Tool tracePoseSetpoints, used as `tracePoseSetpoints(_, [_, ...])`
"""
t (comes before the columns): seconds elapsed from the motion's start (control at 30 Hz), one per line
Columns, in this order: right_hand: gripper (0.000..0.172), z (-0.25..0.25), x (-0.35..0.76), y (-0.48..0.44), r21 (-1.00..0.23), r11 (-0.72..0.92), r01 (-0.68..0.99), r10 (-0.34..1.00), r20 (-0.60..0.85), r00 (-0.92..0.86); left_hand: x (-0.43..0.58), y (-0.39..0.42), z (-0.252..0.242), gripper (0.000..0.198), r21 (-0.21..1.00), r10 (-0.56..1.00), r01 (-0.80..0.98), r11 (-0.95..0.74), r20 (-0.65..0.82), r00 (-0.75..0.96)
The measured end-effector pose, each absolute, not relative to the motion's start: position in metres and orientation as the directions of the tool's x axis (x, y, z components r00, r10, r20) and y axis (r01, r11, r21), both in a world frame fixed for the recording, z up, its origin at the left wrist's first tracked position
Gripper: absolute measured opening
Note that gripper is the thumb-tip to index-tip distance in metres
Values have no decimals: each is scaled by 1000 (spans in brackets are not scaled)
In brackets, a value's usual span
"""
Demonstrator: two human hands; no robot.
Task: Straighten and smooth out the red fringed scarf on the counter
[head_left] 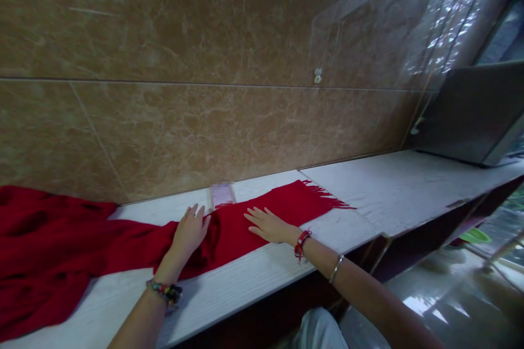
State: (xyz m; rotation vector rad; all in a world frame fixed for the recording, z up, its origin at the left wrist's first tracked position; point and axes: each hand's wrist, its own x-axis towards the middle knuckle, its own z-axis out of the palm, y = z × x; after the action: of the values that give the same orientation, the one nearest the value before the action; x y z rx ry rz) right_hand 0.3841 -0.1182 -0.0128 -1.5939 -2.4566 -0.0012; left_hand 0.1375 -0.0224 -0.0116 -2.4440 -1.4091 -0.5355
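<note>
A long red scarf (286, 204) with a fringed end lies along a white counter (393, 191); its bulk is bunched at the left. My left hand (189, 232) rests on the scarf near its middle, fingers spread and flat, a beaded bracelet on the wrist. My right hand (268, 224) lies flat on the scarf just to the right, fingers stretched out toward the left, with a red band and a metal bangle on the arm. Neither hand grips the cloth.
A brown marble-look tiled wall (204, 120) rises right behind the counter. A small blurred pinkish object (222, 194) sits at the wall by the scarf. A grey appliance (470, 114) stands at the far right. Shiny floor (442, 305) and a green bowl (475, 236) lie below right.
</note>
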Motion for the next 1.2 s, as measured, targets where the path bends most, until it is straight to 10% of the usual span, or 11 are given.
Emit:
tracePoseSetpoints(0.53, [51, -25, 389, -114, -187, 377, 907, 920, 188, -343, 85, -25, 4, 28, 112, 721, 717, -688, 227, 655])
tracePoseSetpoints(0.8, [50, -25, 389, -115, -199, 373, 906, 921, 197, -336, 50, -21, 18, 21, -62, 852, 871, -488, 184, 490])
tracePoseSetpoints(1.2, [47, -25, 389, -115, -235, 377, 896, 919, 219, -329, 17, -6, 71, 38, 236, 795, 766, -597, 297, 529])
